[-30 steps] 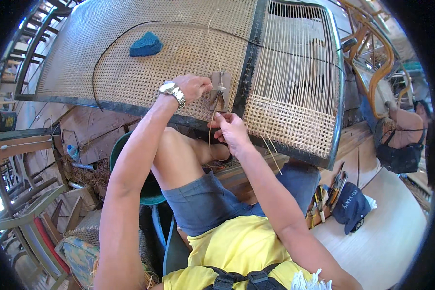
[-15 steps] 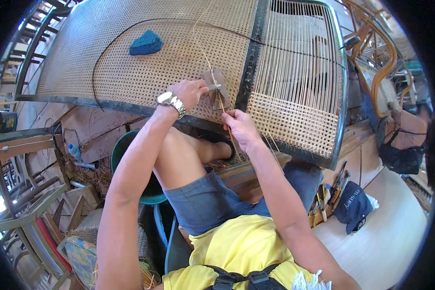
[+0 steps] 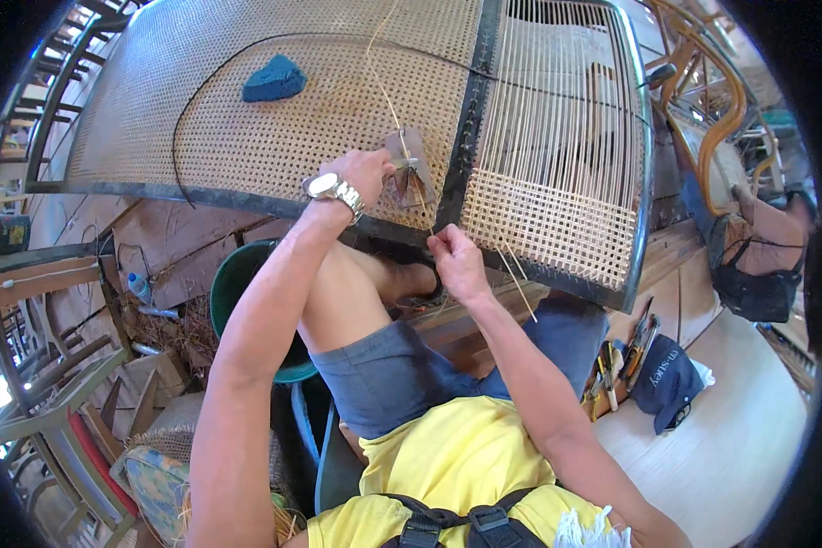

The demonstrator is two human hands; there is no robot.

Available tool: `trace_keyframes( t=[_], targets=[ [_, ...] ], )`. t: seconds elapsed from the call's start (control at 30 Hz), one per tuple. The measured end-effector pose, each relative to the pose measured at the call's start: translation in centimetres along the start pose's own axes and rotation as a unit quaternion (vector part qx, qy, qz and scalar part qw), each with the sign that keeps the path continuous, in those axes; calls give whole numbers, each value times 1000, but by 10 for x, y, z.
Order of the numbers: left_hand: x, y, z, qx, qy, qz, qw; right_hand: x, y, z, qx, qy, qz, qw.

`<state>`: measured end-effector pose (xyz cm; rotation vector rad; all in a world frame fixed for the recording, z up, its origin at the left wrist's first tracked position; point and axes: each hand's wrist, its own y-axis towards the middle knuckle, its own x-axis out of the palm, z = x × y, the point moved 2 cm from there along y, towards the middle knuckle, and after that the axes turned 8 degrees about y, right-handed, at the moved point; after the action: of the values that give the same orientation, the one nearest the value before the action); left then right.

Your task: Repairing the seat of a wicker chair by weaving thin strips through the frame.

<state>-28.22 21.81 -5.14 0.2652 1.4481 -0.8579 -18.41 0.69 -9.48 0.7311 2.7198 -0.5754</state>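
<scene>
A large woven cane panel [image 3: 274, 137] in a dark frame lies tilted across my knees. Its right section [image 3: 557, 155] has bare vertical strands above a woven part. My left hand [image 3: 367, 173], with a metal watch on the wrist, rests on the weave near the dark centre bar and holds a small tool [image 3: 409, 175] against it. My right hand [image 3: 457, 260] sits at the panel's near edge, fingers pinched on a thin cane strand [image 3: 388, 87] that runs up over the panel. Loose strand ends [image 3: 519, 283] hang beside it.
A blue sponge [image 3: 274, 79] lies on the weave at the upper left. A green bucket [image 3: 237, 292] stands under the panel. Hand tools [image 3: 616, 352] and a dark cap [image 3: 667, 384] lie on the wooden floor at right. Wooden chair frames [image 3: 46, 402] crowd the left.
My left hand has slid a little left and up along the weave. My right hand has drawn down and toward me to the panel's edge, pulling the strand.
</scene>
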Motion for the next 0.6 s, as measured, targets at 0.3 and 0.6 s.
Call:
trace_keyframes(
  t=[0.3, 0.6],
  targets=[
    [1, 7, -26, 21, -13, 55, 998, -44, -122, 89, 154, -300, -341, 877],
    [-7, -7, -46, -70, -247, 146, 955, -43, -43, -11, -30, -89, -42, 995]
  ],
)
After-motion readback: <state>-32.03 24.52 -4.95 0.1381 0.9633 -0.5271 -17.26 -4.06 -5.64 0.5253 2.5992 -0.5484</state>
